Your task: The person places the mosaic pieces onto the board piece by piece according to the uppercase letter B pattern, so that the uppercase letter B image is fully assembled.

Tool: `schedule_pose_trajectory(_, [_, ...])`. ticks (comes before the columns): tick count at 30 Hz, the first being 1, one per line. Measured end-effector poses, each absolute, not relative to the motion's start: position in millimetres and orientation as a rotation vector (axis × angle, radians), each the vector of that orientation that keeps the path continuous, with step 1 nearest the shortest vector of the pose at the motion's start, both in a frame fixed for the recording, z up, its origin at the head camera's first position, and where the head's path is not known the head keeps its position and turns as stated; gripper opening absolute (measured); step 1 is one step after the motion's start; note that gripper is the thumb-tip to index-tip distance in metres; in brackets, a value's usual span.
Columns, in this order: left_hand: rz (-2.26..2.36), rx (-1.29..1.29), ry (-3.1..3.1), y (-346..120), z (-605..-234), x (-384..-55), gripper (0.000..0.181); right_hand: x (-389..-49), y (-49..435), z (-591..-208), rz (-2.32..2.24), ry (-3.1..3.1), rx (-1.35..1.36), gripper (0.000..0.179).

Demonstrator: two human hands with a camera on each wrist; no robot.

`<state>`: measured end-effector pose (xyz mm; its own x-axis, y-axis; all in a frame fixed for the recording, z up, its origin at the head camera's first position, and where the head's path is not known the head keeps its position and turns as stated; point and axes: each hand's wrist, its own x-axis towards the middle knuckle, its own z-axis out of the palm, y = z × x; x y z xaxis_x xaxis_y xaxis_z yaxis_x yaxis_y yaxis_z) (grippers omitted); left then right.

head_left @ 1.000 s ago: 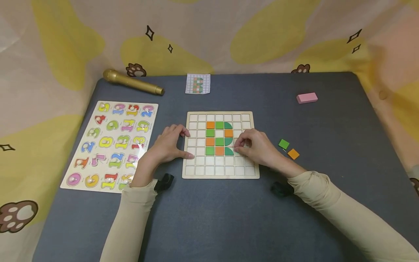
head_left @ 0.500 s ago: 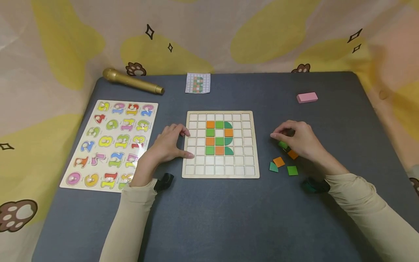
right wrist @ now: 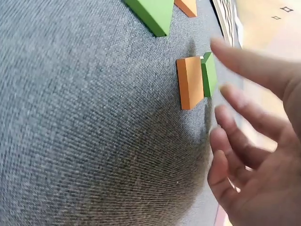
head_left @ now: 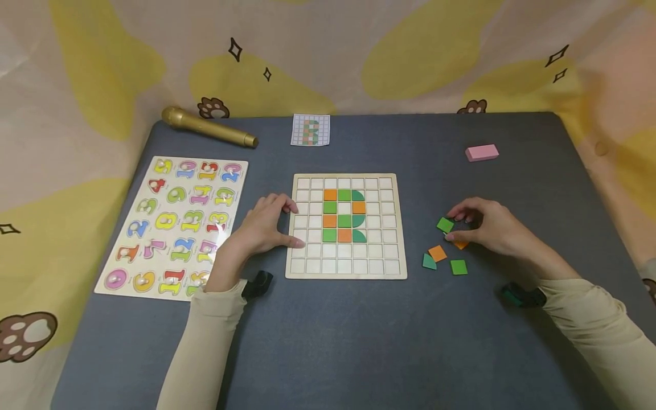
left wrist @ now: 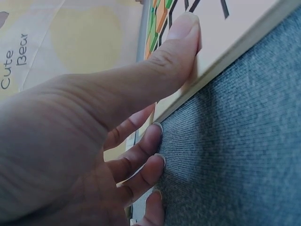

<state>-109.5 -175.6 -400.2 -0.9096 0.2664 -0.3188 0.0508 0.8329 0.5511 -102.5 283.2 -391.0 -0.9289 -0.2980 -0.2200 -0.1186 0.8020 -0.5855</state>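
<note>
A wooden grid board [head_left: 344,273] lies mid-table, with orange and green tiles [head_left: 344,221] set in a block of its cells. My left hand [head_left: 263,225] rests at the board's left edge, thumb on the top face in the left wrist view, the other fingers loosely bent by the side. Out to the right, my right hand [head_left: 487,225] hovers with thumb and fingers apart around a green square tile [head_left: 445,224]. An orange tile [right wrist: 190,82] stands close to that hand in the right wrist view. In the head view the thumb partly covers this orange tile.
Nearer me lie another orange tile [head_left: 437,253], a teal tile [head_left: 429,262] and a green tile [head_left: 458,267]. A number puzzle board [head_left: 169,228] is at left, a gold microphone [head_left: 210,126] behind it. A pattern card [head_left: 310,130] and pink block [head_left: 482,152] lie farther back.
My right hand has moved from the board's right side out to the loose tiles, uncovering several of them as it shifted right. My left hand has stayed at the board's edge.
</note>
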Motion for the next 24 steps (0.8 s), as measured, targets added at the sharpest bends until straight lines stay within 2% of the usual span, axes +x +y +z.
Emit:
schedule_pose_trajectory(8, [0.770,0.242,2.628,-175.8,-400.5,-109.6,0.068,-99.9,286.7,-384.9,-0.767,2.592,-0.437,0.054])
schedule_pose_trajectory(17, [0.764,0.237,2.631,-175.7,-400.4,-109.6,0.068,-101.0,291.9,-388.0,-0.760,2.593,-0.453,0.037])
schedule_pose_trajectory(24, [0.767,0.236,2.628,-175.5,-400.6,-109.9,0.068,-98.1,276.5,-392.3,-0.887,2.696,-0.506,0.027])
